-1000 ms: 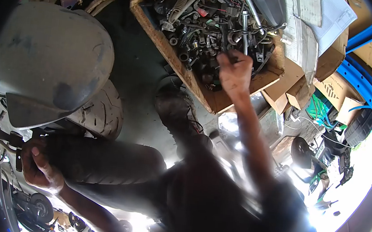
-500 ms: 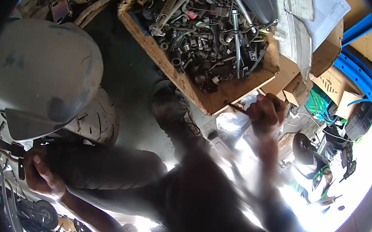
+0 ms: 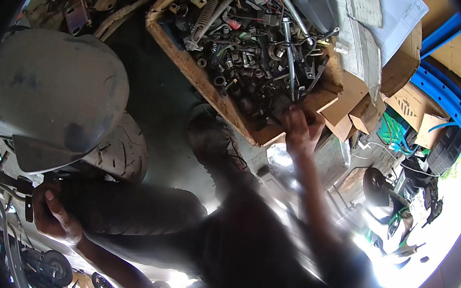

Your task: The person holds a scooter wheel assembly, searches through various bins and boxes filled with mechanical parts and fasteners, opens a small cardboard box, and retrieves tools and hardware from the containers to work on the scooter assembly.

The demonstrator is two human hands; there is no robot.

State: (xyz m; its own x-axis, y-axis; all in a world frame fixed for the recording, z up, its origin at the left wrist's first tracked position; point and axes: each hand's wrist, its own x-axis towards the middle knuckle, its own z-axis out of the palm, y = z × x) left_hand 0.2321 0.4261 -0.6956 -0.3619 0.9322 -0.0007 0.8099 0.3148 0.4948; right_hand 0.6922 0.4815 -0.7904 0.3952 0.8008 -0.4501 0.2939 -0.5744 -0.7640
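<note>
My left hand [image 3: 57, 217] is at the lower left, closed beside a dark metal bracket [image 3: 28, 208] with a hole, under the motorcycle's rear end. Its fingertips are hidden, so what it grips does not show. Above it are a dusty grey fender [image 3: 58, 86] and a treaded tyre [image 3: 121, 150]. My right hand [image 3: 302, 133] reaches over the near right corner of a worn cardboard box [image 3: 192, 76]. Its fingers are bent together; whatever they hold is hidden. Just beyond them lies a long chrome tool [image 3: 290, 58] on a heap of bolts, sockets and small metal parts [image 3: 244, 56].
My knee [image 3: 135, 210] and shoe [image 3: 214, 142] are between the motorcycle and the box. Flattened cardboard [image 3: 359, 51] and a blue shelf frame [image 3: 446, 90] stand at the right. More vehicle parts [image 3: 397, 199] lie on the floor there, near strong glare.
My right hand has moved left and up to the box's corner. The thin dark rod seen in it earlier no longer shows. My left hand stays almost still.
</note>
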